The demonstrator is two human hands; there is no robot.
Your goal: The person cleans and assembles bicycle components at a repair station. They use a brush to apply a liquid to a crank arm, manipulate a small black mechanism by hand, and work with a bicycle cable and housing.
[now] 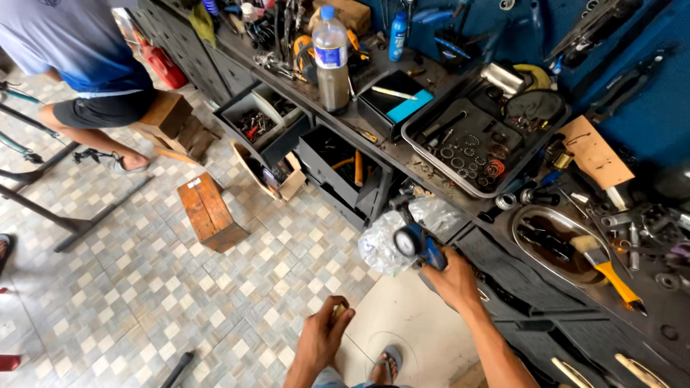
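Right hand (454, 279) closed around a blue tool with a round dial gauge (415, 243), held up at the edge of the table (402, 162); gauge sits just above the knuckles. Clear plastic bag (384, 241) bunched right beside the hand on its left, touching or overlapping the tool, can't tell which. Left hand (321, 339) lower and nearer the body, fingers pinched narrow on something small and yellowish (338, 310), possibly a cap or a thin wire end, too small to tell. Beyond the right hand, open dark drawers (338, 169) hang out of the table front. Farther up from the hand, a plastic bottle with a blue cap (331, 57) stands upright on the table. To the right of the hand, a metal tray of rings and small parts (471, 147), then an oval dish with a yellow-handled brush (607, 269). Far left of both hands, a wooden block (210, 210) on the tiled floor (144, 287), and another person seated (86, 65) well apart.
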